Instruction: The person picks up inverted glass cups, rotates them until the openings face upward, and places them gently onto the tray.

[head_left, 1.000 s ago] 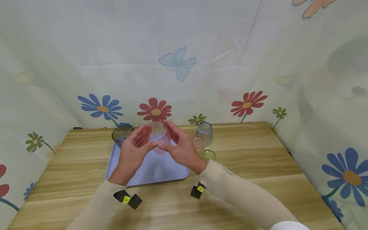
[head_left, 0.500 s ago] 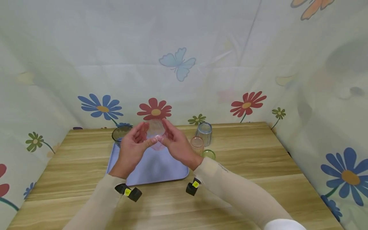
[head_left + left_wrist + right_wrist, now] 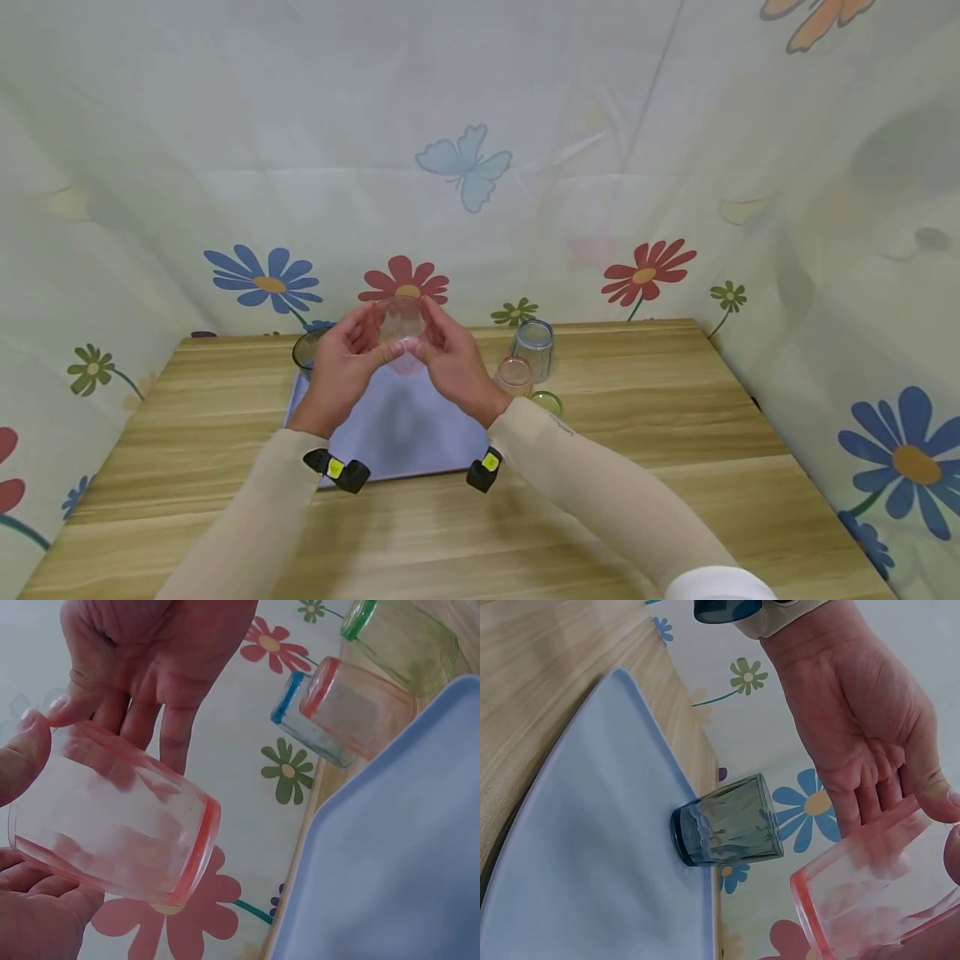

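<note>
A clear glass with a pink base [image 3: 401,318] is held up between both hands, above the back part of a lavender-blue tray [image 3: 408,433]. My left hand [image 3: 337,371] cups its left side, the thumb near the rim. From the right, my right hand [image 3: 456,362] grips the same glass, and the two thumb tips meet. In the left wrist view the glass [image 3: 142,825] shows its thick pink base toward the table side, rim the other way. Nothing is seen inside it. A dark grey-blue glass [image 3: 727,821] stands mouth up on the tray's back left corner.
Right of the tray on the wooden table [image 3: 660,450] stand a blue glass [image 3: 535,346], a pink-orange glass [image 3: 514,373] and a green glass [image 3: 547,403], base up. The right forearm partly covers the green one. A flowered cloth wall [image 3: 465,100] rises behind.
Both hands have moved away from the body, and slightly left, with the pink glass between them. More of the tray's front shows. The other glasses have stayed put.
</note>
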Tool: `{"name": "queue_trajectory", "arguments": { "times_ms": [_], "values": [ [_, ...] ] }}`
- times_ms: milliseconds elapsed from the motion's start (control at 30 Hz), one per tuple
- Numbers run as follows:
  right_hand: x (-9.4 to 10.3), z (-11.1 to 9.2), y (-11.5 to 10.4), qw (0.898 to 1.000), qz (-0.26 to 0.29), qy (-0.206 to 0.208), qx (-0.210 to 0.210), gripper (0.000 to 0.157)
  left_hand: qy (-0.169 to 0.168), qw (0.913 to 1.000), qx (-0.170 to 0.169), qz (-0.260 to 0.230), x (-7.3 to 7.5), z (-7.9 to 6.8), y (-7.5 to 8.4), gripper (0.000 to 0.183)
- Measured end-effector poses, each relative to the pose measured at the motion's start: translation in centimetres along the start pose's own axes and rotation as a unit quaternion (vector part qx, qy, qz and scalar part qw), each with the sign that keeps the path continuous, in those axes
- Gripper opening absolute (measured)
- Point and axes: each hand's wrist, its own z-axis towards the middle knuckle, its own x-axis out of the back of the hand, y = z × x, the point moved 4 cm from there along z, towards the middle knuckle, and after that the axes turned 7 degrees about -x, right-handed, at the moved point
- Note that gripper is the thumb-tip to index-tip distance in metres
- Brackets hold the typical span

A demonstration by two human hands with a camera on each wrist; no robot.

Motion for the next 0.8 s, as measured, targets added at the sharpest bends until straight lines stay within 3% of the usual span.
{"name": "queue_trajectory", "arguments": {
  "times_ms": [233,800],
  "values": [
    [-0.2,0.7,0.7,1.000,-0.009,0.007,-0.018,0.072,-0.009,0.9998,0.010,-0.016,0.1,0.6,-0.6,0.086],
    [-0.4,2.5,2.4,0.997,-0.038,0.023,-0.055,0.072,-0.007,0.9997,0.025,0.004,0.2,1.7,-2.8,0.090]
  ]
}}
